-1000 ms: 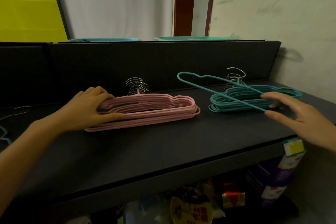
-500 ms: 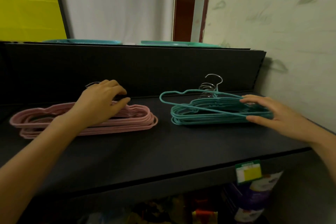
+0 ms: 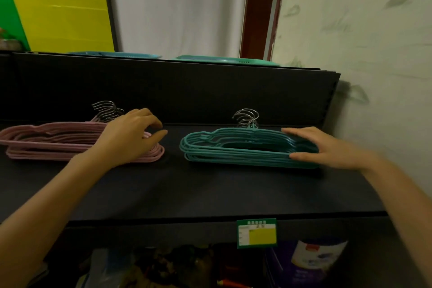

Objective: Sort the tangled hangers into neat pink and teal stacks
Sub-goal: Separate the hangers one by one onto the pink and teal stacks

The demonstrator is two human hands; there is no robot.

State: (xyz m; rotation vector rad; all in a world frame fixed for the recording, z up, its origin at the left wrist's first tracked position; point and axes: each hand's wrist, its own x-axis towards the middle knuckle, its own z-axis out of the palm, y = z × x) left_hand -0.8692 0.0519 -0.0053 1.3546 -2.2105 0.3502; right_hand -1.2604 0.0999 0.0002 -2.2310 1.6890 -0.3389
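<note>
A stack of pink hangers (image 3: 49,141) lies flat on the dark shelf (image 3: 210,192) at the left, metal hooks bunched at the back. My left hand (image 3: 131,139) rests on its right end, fingers curled over the top and thumb out to the side. To the right, a stack of teal hangers (image 3: 233,149) lies flat with its hooks upright behind it. My right hand (image 3: 327,147) clasps the teal stack's right end, fingers on top and thumb along the front.
A black back panel (image 3: 187,91) rises behind the shelf, with teal trays (image 3: 224,59) on top. A pale wall (image 3: 374,54) closes the right side. A green and yellow price tag (image 3: 257,232) hangs on the shelf's front edge; packaged goods sit below.
The loose teal hanger that stuck up has come down flat onto the teal stack. My left hand slid along the pink stack to its right end. The view shifted right.
</note>
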